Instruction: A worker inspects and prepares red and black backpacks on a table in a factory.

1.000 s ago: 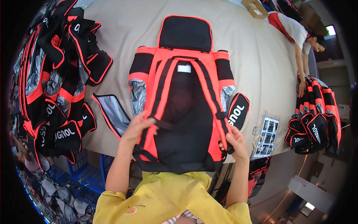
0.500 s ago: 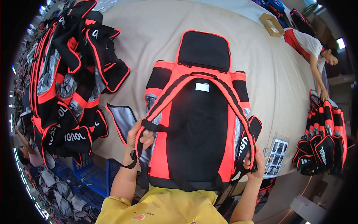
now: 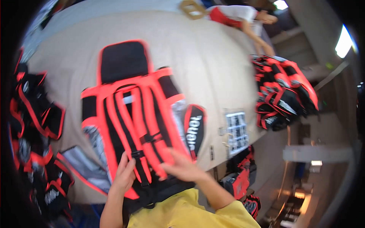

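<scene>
A black and bright coral-red backpack (image 3: 167, 104) lies on the beige table with its back panel up and its top flap (image 3: 124, 60) spread out at the far end. Both shoulder straps now run side by side down its middle. My left hand (image 3: 124, 175) rests on the lower left part, fingers stretched out beside the black strap buckle (image 3: 137, 154). My right hand (image 3: 181, 166) hovers or rests over the lower right part, its fingers apart and somewhat blurred. Neither hand visibly grips anything. A silver-lined side flap (image 3: 84, 163) and a black side pocket flap (image 3: 195, 127) stick out.
More such backpacks (image 3: 38, 110) are heaped at the left. At the far right a co-worker (image 3: 235, 17) reaches to another pile of backpacks (image 3: 283, 91). A printed sheet (image 3: 237, 131) lies by the table's right edge. A cardboard piece (image 3: 192, 9) sits at the far edge.
The shoulder straps, earlier held spread wide by both hands, now lie together along the back panel. Both hands have let go and moved inward. The view has turned to the right.
</scene>
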Action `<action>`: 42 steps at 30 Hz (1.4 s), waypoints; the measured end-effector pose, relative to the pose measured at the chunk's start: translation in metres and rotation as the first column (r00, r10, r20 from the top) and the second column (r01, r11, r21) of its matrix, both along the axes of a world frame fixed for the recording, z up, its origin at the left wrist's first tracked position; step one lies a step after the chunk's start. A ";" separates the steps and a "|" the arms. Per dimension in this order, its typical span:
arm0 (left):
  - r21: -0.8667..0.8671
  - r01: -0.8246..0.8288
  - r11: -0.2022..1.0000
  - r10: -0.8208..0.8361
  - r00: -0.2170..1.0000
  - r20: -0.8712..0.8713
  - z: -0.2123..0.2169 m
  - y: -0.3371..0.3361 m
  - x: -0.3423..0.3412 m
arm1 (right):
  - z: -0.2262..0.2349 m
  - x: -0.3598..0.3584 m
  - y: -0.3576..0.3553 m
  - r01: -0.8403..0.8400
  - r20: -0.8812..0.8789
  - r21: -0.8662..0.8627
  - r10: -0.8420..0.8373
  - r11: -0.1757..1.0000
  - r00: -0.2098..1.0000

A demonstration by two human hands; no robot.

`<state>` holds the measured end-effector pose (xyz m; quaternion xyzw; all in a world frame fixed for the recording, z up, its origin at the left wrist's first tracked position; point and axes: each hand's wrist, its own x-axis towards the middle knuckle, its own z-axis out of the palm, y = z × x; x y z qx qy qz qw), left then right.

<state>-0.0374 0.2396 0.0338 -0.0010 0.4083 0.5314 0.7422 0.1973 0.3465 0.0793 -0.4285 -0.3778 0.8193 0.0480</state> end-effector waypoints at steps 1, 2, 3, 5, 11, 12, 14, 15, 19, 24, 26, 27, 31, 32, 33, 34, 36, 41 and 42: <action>-0.002 -0.038 0.999 0.038 0.995 0.088 -0.002 0.003 0.014 | -0.001 -0.004 -0.012 -0.154 0.126 0.396 0.113 0.905 0.986; -0.002 -0.074 0.997 0.073 0.981 0.178 -0.005 0.005 0.024 | -0.002 -0.009 -0.023 -0.302 0.307 0.575 0.142 0.760 0.941; 0.126 -0.039 0.991 0.024 0.992 0.121 -0.005 0.007 0.031 | 0.001 -0.006 -0.032 -0.338 0.344 0.470 0.184 0.815 0.921; 0.123 0.051 0.991 -0.033 0.989 -0.147 -0.003 0.012 0.039 | 0.002 -0.007 -0.047 -0.407 0.461 0.552 0.141 0.728 0.876; 0.155 -0.032 0.987 0.082 0.941 -0.327 0.044 0.072 0.030 | 0.013 -0.001 -0.092 -0.308 0.314 0.949 -0.323 0.071 0.893; 0.132 -0.114 0.985 0.149 0.944 -0.296 0.055 0.087 0.020 | 0.013 0.000 -0.104 -0.259 0.245 0.966 -0.297 -0.007 0.923; 0.179 -0.139 0.974 0.203 0.887 -0.416 0.064 0.121 0.002 | 0.009 0.010 -0.134 -0.297 0.308 0.946 -0.074 0.130 0.948; 0.183 -0.112 0.977 0.173 0.914 -0.366 0.065 0.134 -0.006 | 0.000 0.014 -0.145 -0.422 0.422 0.886 0.042 0.194 0.906; 0.267 -0.025 0.963 0.121 0.930 -0.348 0.057 0.157 -0.012 | -0.035 0.028 -0.181 -0.531 0.524 0.781 0.118 0.330 0.844; 0.209 0.030 0.977 0.044 0.939 -0.341 0.054 0.163 -0.007 | -0.047 0.048 -0.204 -0.420 0.434 0.829 0.050 0.369 0.899; 0.160 0.005 0.987 0.059 0.918 -0.393 0.055 0.161 -0.012 | -0.039 0.059 -0.209 -0.362 0.386 0.835 0.027 0.415 0.922; 0.197 0.009 0.980 0.068 0.922 -0.381 0.053 0.158 -0.015 | -0.033 0.066 -0.211 -0.338 0.364 0.833 0.026 0.439 0.931; 0.312 0.121 0.942 -0.009 0.941 -0.338 0.043 0.141 -0.027 | -0.013 0.091 -0.209 -0.151 0.275 0.819 -0.148 0.553 0.950; 0.320 0.084 0.944 0.035 0.937 -0.347 0.039 0.136 -0.028 | -0.009 0.096 -0.210 -0.155 0.370 0.800 -0.274 0.580 0.888; 0.329 0.072 0.942 0.087 0.891 -0.445 0.035 0.134 -0.031 | -0.010 0.100 -0.208 -0.104 0.336 0.860 -0.403 0.499 0.851; 0.345 0.126 0.930 0.054 0.882 -0.468 0.030 0.132 -0.034 | -0.013 0.103 -0.205 -0.232 0.382 0.908 -0.460 0.349 0.801; 0.273 0.188 0.944 0.081 0.668 -0.739 0.012 0.131 -0.032 | -0.023 0.109 -0.202 -0.331 0.458 0.884 -0.466 0.331 0.757; -0.049 0.439 0.897 -0.032 -0.045 -0.998 -0.041 0.057 -0.020 | -0.055 0.127 -0.216 -0.254 0.432 0.877 -0.434 0.408 0.790; -0.215 0.441 0.871 -0.141 -0.194 -0.971 -0.045 0.035 -0.011 | -0.059 0.133 -0.219 -0.265 0.441 0.871 -0.420 0.414 0.793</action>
